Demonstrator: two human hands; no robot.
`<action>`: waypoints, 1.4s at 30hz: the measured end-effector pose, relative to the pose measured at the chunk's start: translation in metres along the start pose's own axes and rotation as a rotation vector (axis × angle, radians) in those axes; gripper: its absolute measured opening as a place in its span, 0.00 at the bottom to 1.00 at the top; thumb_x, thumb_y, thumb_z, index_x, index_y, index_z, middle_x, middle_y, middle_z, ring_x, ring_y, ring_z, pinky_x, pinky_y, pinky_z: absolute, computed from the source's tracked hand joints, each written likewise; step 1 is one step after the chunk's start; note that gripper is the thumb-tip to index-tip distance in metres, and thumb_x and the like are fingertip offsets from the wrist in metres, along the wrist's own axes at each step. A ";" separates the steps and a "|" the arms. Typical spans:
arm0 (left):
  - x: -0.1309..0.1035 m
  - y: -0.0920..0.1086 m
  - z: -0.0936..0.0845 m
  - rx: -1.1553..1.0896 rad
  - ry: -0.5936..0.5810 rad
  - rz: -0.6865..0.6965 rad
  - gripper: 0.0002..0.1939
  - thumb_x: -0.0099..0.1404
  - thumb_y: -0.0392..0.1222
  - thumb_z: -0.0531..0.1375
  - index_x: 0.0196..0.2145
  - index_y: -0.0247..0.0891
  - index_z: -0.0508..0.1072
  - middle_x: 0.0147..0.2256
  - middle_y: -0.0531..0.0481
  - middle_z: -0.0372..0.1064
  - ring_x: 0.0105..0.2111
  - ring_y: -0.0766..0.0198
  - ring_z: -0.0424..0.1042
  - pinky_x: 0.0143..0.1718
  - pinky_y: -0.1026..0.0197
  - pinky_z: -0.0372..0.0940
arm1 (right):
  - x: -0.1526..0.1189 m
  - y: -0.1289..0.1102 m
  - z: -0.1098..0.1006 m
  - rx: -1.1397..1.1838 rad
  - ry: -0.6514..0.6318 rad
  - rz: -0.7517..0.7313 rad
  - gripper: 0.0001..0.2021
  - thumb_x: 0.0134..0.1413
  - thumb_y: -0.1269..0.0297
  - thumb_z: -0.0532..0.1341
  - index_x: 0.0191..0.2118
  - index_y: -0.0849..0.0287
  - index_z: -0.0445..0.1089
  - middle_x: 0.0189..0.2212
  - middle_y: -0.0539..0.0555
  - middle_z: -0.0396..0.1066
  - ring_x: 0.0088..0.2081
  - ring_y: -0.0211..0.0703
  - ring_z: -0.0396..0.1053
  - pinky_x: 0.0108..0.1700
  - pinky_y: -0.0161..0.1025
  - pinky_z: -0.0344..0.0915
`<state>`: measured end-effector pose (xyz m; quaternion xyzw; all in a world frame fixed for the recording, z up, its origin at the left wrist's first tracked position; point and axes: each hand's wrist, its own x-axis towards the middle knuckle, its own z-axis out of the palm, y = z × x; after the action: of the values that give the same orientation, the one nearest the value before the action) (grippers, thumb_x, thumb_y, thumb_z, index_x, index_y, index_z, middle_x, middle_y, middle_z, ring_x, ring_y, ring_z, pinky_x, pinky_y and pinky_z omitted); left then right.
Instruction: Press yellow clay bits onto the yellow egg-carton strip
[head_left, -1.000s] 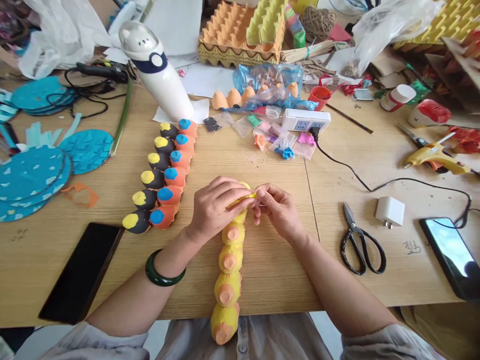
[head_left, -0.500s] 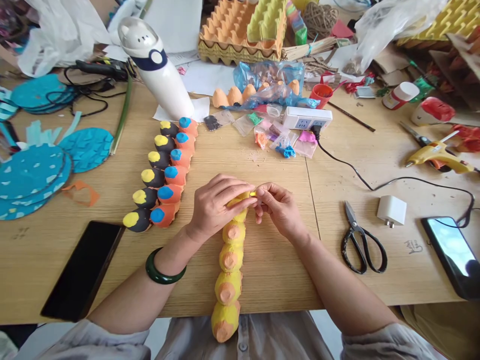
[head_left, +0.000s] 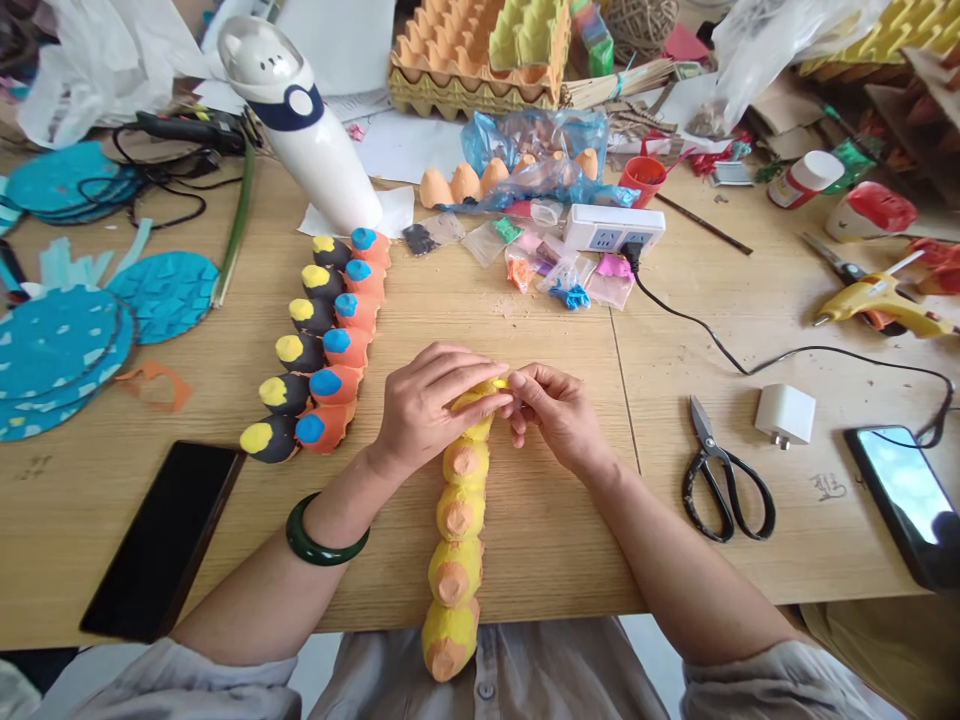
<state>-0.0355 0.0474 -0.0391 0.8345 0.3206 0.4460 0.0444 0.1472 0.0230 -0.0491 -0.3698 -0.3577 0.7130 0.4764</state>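
A strip of egg-carton cups [head_left: 459,517], coated yellow with bare orange tips, runs from the table's front edge away from me. My left hand [head_left: 436,405] lies over its far end, fingers closed around the cups and partly hiding them. My right hand [head_left: 551,408] is beside that end, thumb and forefinger pinching a small bit of yellow clay [head_left: 500,383] against the strip. To the left stand two finished-looking rows: a black egg-carton strip [head_left: 302,350] with yellow tips and an orange egg-carton strip [head_left: 349,345] with blue tips.
Black-handled scissors [head_left: 726,475], a white charger [head_left: 784,414] and a lit phone [head_left: 911,500] lie right. A dark phone [head_left: 165,540] lies left. Behind are a white bottle [head_left: 315,150], a power strip [head_left: 615,230] with its cord, clay packets [head_left: 570,295] and stacked egg trays [head_left: 472,90].
Both hands stay almost where they were at the strip's far end. The yellow bit at the right fingertips has shifted slightly; the whole view has moved a little.
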 end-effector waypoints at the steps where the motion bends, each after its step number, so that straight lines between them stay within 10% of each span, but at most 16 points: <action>1: 0.000 0.000 0.000 -0.008 -0.006 0.001 0.08 0.66 0.40 0.69 0.43 0.38 0.80 0.38 0.47 0.82 0.39 0.60 0.80 0.44 0.58 0.75 | 0.000 0.000 0.000 -0.009 -0.009 0.003 0.19 0.56 0.49 0.71 0.28 0.61 0.72 0.23 0.48 0.74 0.18 0.31 0.66 0.19 0.30 0.68; 42: 0.000 0.001 0.000 -0.045 -0.007 -0.020 0.03 0.68 0.36 0.66 0.40 0.39 0.80 0.36 0.48 0.82 0.38 0.61 0.80 0.43 0.59 0.75 | 0.002 0.003 -0.001 -0.005 0.006 0.019 0.21 0.52 0.45 0.72 0.29 0.60 0.71 0.24 0.48 0.73 0.20 0.33 0.68 0.21 0.33 0.73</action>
<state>-0.0352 0.0464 -0.0389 0.8317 0.3185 0.4496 0.0687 0.1459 0.0238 -0.0526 -0.3765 -0.3545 0.7156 0.4696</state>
